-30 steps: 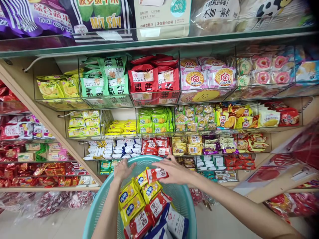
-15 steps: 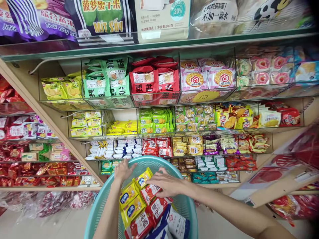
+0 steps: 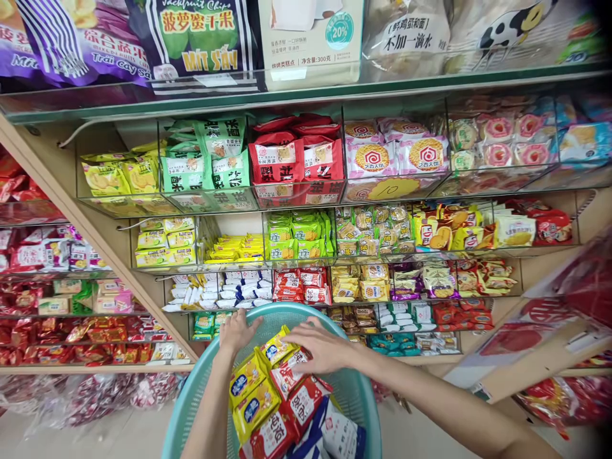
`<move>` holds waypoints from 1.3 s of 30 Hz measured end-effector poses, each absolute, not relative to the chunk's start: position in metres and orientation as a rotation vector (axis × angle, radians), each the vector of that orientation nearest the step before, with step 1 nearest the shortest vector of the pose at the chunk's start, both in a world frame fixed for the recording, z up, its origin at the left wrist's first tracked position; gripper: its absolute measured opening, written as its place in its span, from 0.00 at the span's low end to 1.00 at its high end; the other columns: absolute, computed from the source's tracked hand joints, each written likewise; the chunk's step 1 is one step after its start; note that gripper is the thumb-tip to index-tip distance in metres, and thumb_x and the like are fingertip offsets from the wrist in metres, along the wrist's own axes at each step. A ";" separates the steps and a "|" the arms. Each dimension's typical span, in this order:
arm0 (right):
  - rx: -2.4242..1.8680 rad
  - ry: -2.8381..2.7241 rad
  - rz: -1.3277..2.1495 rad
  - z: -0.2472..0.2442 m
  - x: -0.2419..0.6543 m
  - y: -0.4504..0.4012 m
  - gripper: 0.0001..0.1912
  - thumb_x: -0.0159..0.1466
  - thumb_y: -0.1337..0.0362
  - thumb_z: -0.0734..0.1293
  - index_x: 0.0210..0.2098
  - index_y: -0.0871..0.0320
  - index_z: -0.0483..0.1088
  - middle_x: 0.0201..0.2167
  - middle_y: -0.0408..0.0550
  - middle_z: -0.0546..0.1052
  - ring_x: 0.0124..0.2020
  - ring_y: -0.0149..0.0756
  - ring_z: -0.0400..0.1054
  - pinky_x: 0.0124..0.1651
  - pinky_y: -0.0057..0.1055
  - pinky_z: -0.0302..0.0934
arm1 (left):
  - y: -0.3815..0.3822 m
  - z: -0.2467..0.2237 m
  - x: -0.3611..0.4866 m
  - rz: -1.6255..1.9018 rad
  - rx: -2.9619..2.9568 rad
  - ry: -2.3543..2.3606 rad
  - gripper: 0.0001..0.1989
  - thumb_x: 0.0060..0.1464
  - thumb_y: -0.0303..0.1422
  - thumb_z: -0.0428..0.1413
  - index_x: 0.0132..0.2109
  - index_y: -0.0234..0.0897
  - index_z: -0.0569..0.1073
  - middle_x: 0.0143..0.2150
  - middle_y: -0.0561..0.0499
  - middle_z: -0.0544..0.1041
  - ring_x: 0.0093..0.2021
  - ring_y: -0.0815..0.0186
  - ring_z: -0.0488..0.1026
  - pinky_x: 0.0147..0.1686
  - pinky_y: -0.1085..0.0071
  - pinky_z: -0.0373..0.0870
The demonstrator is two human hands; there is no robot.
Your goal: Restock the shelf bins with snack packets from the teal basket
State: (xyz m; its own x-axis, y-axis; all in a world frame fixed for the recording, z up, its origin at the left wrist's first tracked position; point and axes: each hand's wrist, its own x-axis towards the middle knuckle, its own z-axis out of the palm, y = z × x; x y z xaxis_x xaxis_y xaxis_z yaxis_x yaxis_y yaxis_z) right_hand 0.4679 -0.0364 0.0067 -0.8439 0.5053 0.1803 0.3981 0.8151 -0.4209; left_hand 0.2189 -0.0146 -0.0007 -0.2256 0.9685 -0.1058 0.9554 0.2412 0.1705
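A teal plastic basket [image 3: 185, 408] stands at the bottom centre, holding yellow packets [image 3: 255, 411], red-and-white packets [image 3: 270, 437] and blue-and-white packets [image 3: 340, 430]. At the basket's far left rim is my left hand [image 3: 238, 331], its fingers apart over the edge and holding no packet. My right hand [image 3: 318, 346] reaches in from the right, palm down above the packets. Its fingers are spread over the upper yellow packet [image 3: 277, 346] and a red-and-white packet [image 3: 287, 376]; the fingertips lie on or just above them.
Shelves with clear dividers rise beyond the basket, filled with green packets [image 3: 229, 150], red packets [image 3: 275, 156] and others. A wooden upright [image 3: 109, 255] slants at left. Plastic-wrapped bags [image 3: 100, 395] lie low at left.
My right hand has lifted slightly and its fingers have spread more over the packets. My left hand stays at the rim. The camera view has shifted a little.
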 end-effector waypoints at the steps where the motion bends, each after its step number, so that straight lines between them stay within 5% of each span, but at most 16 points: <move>1: -0.743 -2.648 0.527 0.010 0.468 -0.029 0.28 0.61 0.51 0.64 0.58 0.52 0.60 0.50 0.49 0.71 0.52 0.40 0.62 0.57 0.39 0.46 | -0.014 -0.002 0.218 0.112 1.825 2.320 0.31 0.54 0.52 0.43 0.54 0.33 0.64 0.56 0.38 0.70 0.57 0.49 0.63 0.52 0.57 0.58; 4: -0.929 -2.419 0.486 0.014 0.467 0.001 0.25 0.63 0.54 0.62 0.57 0.53 0.60 0.54 0.50 0.68 0.55 0.41 0.59 0.58 0.41 0.47 | -0.014 -0.004 0.217 0.122 1.823 2.316 0.30 0.54 0.52 0.43 0.55 0.33 0.64 0.55 0.38 0.70 0.57 0.49 0.63 0.53 0.57 0.58; 14: -1.324 -2.305 0.308 -0.012 0.448 0.085 0.36 0.57 0.53 0.67 0.61 0.56 0.54 0.56 0.55 0.65 0.56 0.48 0.57 0.55 0.43 0.50 | -0.018 -0.002 0.214 0.102 1.835 2.344 0.27 0.56 0.50 0.43 0.52 0.33 0.66 0.53 0.38 0.71 0.55 0.50 0.66 0.51 0.58 0.60; 39: -1.384 -2.361 0.235 -0.017 0.435 0.103 0.39 0.54 0.47 0.69 0.59 0.56 0.57 0.54 0.57 0.68 0.54 0.50 0.60 0.51 0.42 0.47 | -0.014 -0.012 0.203 0.096 1.829 2.365 0.33 0.56 0.53 0.41 0.56 0.31 0.63 0.55 0.36 0.70 0.56 0.49 0.65 0.52 0.57 0.59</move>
State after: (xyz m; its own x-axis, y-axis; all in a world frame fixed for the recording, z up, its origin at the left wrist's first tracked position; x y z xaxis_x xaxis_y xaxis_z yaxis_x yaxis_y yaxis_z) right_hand 0.4345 0.1032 -0.0174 -0.4345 0.8660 0.2475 0.8001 0.4973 -0.3356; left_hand 0.2027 -0.0141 -0.0115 -0.2448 0.9663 -0.0796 0.9567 0.2541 0.1419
